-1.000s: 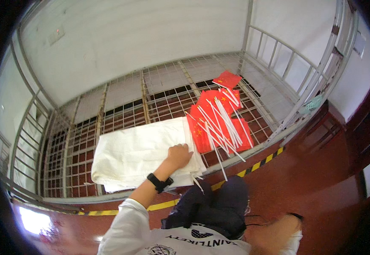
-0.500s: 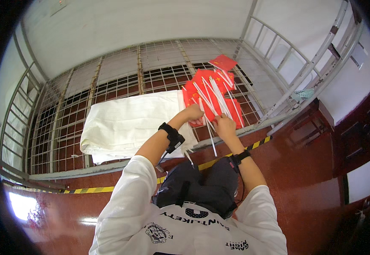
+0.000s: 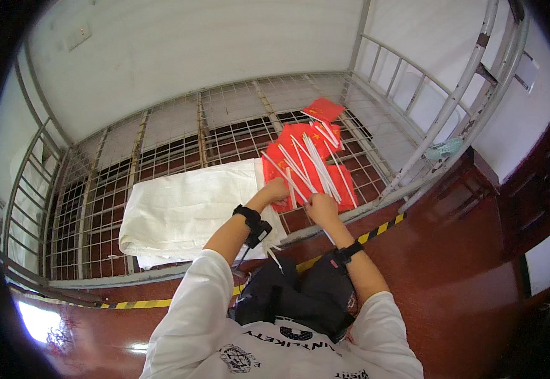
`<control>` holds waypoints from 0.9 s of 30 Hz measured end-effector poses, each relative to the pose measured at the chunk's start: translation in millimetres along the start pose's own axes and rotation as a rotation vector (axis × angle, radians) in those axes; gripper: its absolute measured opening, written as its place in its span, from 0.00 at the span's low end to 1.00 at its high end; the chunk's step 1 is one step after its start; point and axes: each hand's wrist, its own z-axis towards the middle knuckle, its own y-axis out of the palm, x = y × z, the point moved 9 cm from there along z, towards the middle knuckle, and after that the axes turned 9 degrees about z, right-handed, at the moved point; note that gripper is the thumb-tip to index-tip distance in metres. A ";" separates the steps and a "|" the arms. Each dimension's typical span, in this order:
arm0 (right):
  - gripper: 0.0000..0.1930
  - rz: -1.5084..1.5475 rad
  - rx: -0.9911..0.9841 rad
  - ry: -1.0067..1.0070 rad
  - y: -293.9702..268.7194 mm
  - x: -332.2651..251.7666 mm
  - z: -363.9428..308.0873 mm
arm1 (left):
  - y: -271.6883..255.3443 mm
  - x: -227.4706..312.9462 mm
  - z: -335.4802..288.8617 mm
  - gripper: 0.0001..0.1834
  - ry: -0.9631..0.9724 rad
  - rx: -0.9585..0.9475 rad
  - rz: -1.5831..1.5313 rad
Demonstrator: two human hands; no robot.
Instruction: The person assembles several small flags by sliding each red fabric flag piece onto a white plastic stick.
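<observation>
Head view: the left hand curls at the near left corner of the red flags, and I can't tell whether those fingers pinch anything. The right hand is folded in too, at the near ends of the white sticks; its grip is hidden, though one stick end pokes out below. Only a slim gap between the two! The flags fan out just beyond both hands, one lying farthest off. Hard left of the left fingers sits the cloth, its edge close. The bed's rail runs just bodyward of them, mesh stretching open beyond, up to the wall.
</observation>
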 end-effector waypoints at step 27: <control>0.06 1.024 0.056 -0.047 -102.5 22.8 -36.3 | -37.3 73.8 -84.4 0.26 0.435 0.339 -0.493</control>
